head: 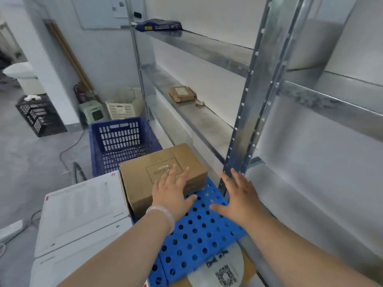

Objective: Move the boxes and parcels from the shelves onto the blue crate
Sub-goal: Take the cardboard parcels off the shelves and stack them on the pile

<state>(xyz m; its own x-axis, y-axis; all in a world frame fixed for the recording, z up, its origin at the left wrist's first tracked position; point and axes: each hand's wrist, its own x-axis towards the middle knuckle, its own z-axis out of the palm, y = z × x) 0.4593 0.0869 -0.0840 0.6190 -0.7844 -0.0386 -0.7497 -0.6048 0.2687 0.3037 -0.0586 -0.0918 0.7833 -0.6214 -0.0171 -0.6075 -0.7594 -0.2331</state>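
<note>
Currently one brown cardboard box (149,172) sits on the far end of the perforated bright-blue plastic crate (199,228), with two stacked white cardboard boxes (83,208) just left of the crate. Both hands are spread wide, gripping nothing: the left hand (172,193) lies flat on the brown box and the right hand (240,199) hovers over the crate's right edge. Beyond the crate, the metal shelves (199,119) carry one small brown parcel (182,93) and one dark blue packet (158,25).

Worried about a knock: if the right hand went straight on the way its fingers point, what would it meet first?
Most likely the shelf's metal upright, just beyond the right hand, though depth is unclear.
</note>
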